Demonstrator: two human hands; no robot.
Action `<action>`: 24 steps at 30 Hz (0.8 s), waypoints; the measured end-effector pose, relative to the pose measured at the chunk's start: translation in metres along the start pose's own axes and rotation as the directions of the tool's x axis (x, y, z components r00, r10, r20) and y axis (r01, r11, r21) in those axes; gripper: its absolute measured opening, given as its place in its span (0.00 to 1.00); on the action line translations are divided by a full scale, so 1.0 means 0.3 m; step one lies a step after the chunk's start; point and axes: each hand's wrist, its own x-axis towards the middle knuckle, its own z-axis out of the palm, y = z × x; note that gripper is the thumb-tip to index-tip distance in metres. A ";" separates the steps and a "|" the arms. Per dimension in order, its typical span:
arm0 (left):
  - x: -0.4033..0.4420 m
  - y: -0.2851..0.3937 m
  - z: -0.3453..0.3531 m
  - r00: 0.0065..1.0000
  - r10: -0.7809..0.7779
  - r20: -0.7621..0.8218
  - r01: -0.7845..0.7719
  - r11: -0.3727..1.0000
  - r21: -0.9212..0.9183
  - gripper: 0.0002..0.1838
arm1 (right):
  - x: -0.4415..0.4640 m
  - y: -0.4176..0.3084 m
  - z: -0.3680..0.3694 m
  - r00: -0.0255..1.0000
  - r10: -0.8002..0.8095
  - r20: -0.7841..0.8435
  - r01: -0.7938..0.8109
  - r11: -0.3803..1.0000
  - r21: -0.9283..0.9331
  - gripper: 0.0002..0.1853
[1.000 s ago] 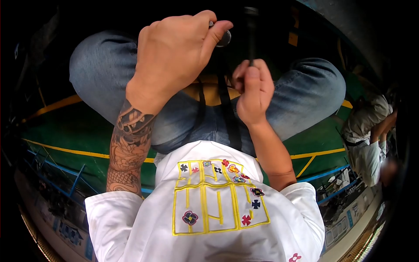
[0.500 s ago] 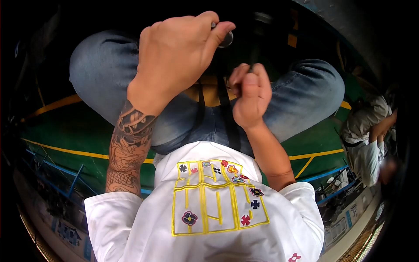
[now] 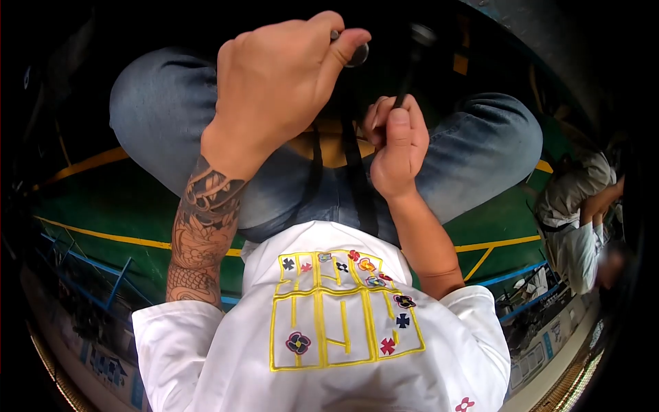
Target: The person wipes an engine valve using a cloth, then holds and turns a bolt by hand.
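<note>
At the upper left my left hand [image 3: 281,82], back of the hand upward, is closed round a small metal object [image 3: 358,55] whose rounded end shows beyond the thumb. Most of that object is hidden by the fingers. To the right and lower, my right hand [image 3: 398,144] grips the dark handle of a hammer-like tool [image 3: 410,75], with its grey head [image 3: 423,34] pointing up and away. The tool's head is apart from the metal object. Both hands are above my jeans-covered legs.
Beneath me is a green floor [image 3: 123,220] with yellow lines. Blue rails [image 3: 120,283] stand at both sides. Another person [image 3: 573,213] in light clothing is at the right. A dark, poorly lit area lies beyond my hands.
The hammer-like tool has swung, blurred, and its head is now slightly farther right and lower than a second ago. My left hand has barely moved.
</note>
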 end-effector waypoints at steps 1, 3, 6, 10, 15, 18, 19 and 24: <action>-0.004 0.010 -0.005 1.000 -0.011 -0.002 0.011 1.000 -0.004 0.14 | -0.009 -0.004 0.004 0.997 0.081 -0.002 -0.081 0.995 -0.055 0.18; -0.007 0.019 -0.011 1.000 0.011 0.014 -0.011 1.000 0.015 0.14 | -0.017 0.036 0.001 0.974 0.226 -0.002 -0.225 0.971 -0.084 0.19; 0.022 -0.005 -0.004 0.999 0.034 -0.030 -0.034 0.999 0.016 0.13 | -0.014 0.024 0.004 0.999 0.045 -0.004 -0.044 0.992 0.121 0.19; -0.007 -0.005 0.000 0.998 0.040 -0.048 -0.040 0.999 -0.001 0.12 | 0.000 0.064 -0.002 0.968 0.251 -0.015 -0.251 0.966 -0.057 0.18; 0.005 0.007 -0.013 1.000 0.023 -0.010 -0.024 0.999 -0.029 0.13 | 0.011 0.017 0.000 0.999 0.037 -0.010 -0.038 0.995 -0.098 0.18; -0.010 -0.011 0.008 0.997 0.054 -0.049 -0.054 0.999 0.001 0.13 | -0.010 0.030 -0.004 0.997 0.080 -0.011 -0.080 0.983 -0.164 0.17; -0.012 -0.010 0.004 0.998 0.050 -0.029 -0.050 0.999 -0.013 0.13 | -0.002 0.025 -0.003 1.000 0.029 -0.009 -0.029 0.990 -0.135 0.17; -0.011 -0.016 0.008 0.996 0.047 -0.080 -0.049 0.999 -0.015 0.14 | -0.012 0.064 0.017 0.974 0.227 0.003 -0.225 0.968 -0.114 0.18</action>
